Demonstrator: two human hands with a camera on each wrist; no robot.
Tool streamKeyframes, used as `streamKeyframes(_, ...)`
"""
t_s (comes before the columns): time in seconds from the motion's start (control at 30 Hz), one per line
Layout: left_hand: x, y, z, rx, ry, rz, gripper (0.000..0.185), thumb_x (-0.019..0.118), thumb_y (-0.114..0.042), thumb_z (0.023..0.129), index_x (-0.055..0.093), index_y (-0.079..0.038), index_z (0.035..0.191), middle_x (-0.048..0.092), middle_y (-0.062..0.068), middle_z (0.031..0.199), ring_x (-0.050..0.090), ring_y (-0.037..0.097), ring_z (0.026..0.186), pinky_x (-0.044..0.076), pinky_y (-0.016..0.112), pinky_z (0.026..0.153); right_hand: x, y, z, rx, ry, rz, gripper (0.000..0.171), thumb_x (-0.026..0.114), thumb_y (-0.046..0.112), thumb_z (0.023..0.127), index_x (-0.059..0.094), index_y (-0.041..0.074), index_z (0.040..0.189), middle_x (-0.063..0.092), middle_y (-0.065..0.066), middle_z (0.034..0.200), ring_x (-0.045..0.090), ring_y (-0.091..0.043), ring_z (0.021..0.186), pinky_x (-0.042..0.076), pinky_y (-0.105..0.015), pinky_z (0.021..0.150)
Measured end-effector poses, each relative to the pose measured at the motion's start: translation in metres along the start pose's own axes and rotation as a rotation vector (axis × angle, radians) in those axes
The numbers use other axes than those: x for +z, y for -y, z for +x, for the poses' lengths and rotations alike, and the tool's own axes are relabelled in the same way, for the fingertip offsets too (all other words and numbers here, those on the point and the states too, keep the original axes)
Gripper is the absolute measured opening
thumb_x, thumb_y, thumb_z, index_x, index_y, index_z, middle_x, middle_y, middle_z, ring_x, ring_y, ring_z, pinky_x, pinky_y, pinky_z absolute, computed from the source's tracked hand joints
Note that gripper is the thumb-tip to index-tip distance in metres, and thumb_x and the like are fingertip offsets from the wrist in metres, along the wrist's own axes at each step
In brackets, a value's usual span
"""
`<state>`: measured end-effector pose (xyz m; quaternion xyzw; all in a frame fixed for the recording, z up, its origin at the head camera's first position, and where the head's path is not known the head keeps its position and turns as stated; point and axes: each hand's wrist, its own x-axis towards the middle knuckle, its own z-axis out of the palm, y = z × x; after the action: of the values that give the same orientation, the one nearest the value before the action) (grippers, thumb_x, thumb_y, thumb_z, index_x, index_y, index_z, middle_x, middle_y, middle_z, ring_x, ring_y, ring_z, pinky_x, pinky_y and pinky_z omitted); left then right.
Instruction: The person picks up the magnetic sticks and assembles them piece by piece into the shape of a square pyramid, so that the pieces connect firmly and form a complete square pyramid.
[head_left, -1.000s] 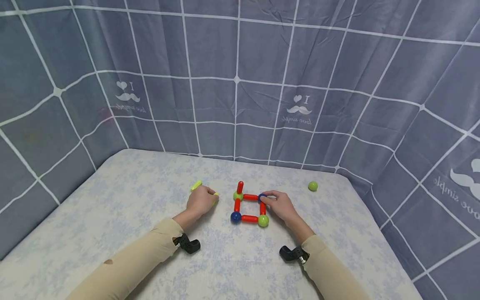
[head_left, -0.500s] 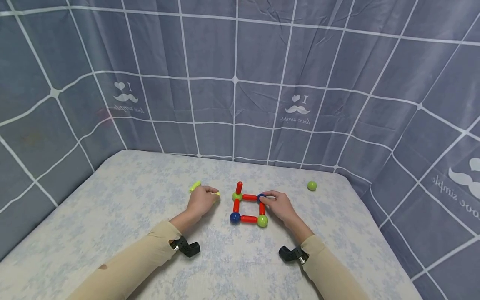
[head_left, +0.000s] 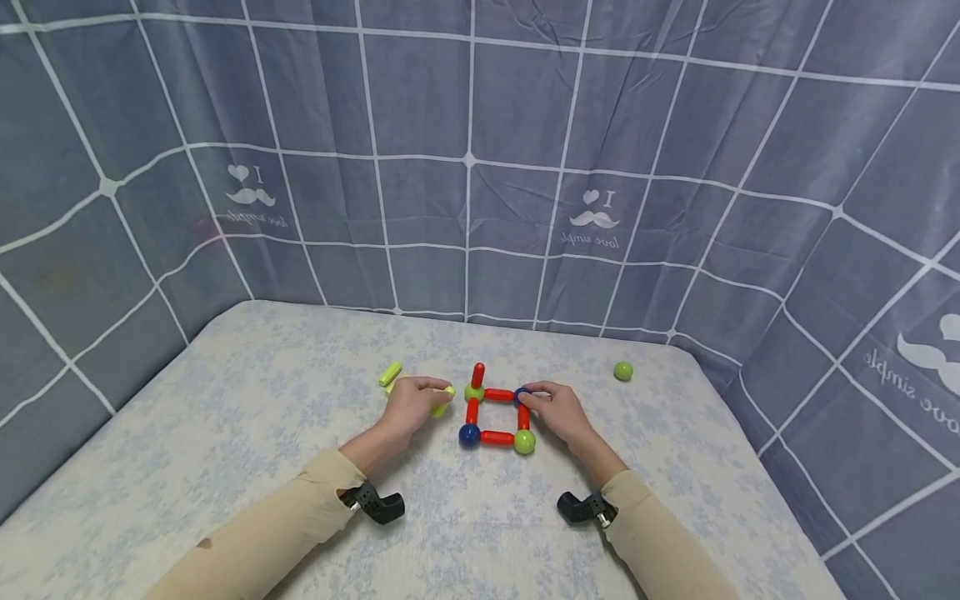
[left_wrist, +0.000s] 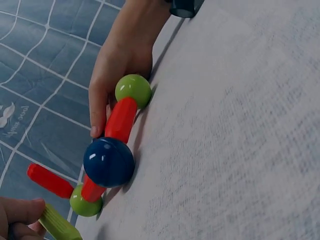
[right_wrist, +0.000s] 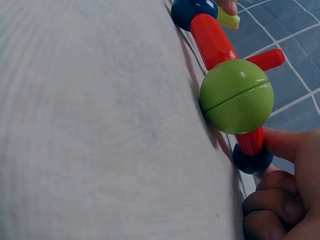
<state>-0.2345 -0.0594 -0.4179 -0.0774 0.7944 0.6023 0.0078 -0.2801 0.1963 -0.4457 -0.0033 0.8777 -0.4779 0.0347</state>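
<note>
Yellow-green stick [head_left: 442, 407] pinched by left hand [head_left: 408, 406]; right hand [head_left: 558, 412] pinches blue ball [head_left: 522, 393].

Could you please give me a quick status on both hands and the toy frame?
Left hand grips a yellow-green stick beside the square frame. Right hand pinches the frame's far-right blue ball. Nothing between stick and frame.

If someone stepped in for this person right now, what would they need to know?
Left hand pinches a yellow-green stick just left of the frame. Right hand pinches the far right blue ball. The square frame lies flat on the table: four red sticks, balls at all corners, one extra red stick pointing away from the far left green ball. Still loose: another yellow-green stick and a green ball.
</note>
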Motion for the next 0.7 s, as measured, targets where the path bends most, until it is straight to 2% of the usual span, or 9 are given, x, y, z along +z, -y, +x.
streamKeyframes(0.1,0.001,0.001,-0.002,0.008,0.017,-0.048,0.026,0.072,-0.012,0.089,0.075,-0.003,0.113,0.07,0.01,0.116,0.053,0.014,0.085,0.042,0.024,0.068,0.0,0.0,-0.001,0.006,0.0,0.003,0.032,0.072,0.032,0.093,0.074,0.012,0.118,0.059,-0.001,0.084,0.043,-0.014,0.066,0.035,-0.027,0.059)
streamKeyframes(0.2,0.002,0.002,-0.005,0.002,0.058,-0.13,0.029,0.072,-0.012,0.089,0.075,-0.004,0.116,0.069,0.004,0.094,0.044,0.011,0.064,0.038,0.024,0.056,0.0,0.0,-0.001,0.004,0.001,0.007,0.032,0.072,0.031,0.093,0.074,0.012,0.118,0.057,0.0,0.079,0.043,-0.013,0.063,0.035,-0.026,0.057)
streamKeyframes(0.27,0.003,0.002,-0.007,-0.006,0.09,-0.193,0.03,0.072,-0.012,0.089,0.074,-0.005,0.118,0.06,-0.002,0.074,0.034,0.01,0.053,0.032,0.023,0.049,0.0,0.0,-0.001,0.0,0.001,0.008,0.032,0.072,0.032,0.093,0.074,0.012,0.118,0.056,0.0,0.078,0.042,-0.013,0.063,0.034,-0.026,0.057)
streamKeyframes(0.37,0.006,0.003,-0.009,-0.004,0.128,-0.266,0.03,0.072,-0.012,0.09,0.073,-0.006,0.12,0.045,-0.007,0.058,0.027,0.009,0.045,0.027,0.022,0.045,-0.001,0.001,-0.001,-0.01,-0.001,0.01,0.032,0.072,0.032,0.093,0.074,0.012,0.118,0.056,-0.001,0.077,0.042,-0.013,0.063,0.034,-0.026,0.057)
streamKeyframes(0.43,0.008,0.003,-0.011,0.0,0.149,-0.316,0.03,0.071,-0.011,0.091,0.073,-0.006,0.121,0.038,-0.009,0.056,0.026,0.008,0.044,0.025,0.022,0.044,-0.001,0.0,0.0,-0.015,-0.002,0.008,0.032,0.072,0.032,0.093,0.074,0.012,0.118,0.057,-0.001,0.079,0.042,-0.014,0.064,0.035,-0.027,0.058)
streamKeyframes(0.7,0.015,0.002,-0.016,-0.027,0.25,-0.484,0.036,0.065,-0.006,0.095,0.065,0.001,0.131,0.041,-0.009,0.06,0.025,0.005,0.044,0.023,0.021,0.043,-0.001,-0.002,0.001,-0.009,0.008,0.008,0.034,0.073,0.034,0.092,0.074,0.013,0.119,0.061,-0.002,0.086,0.044,-0.017,0.071,0.035,-0.029,0.063)
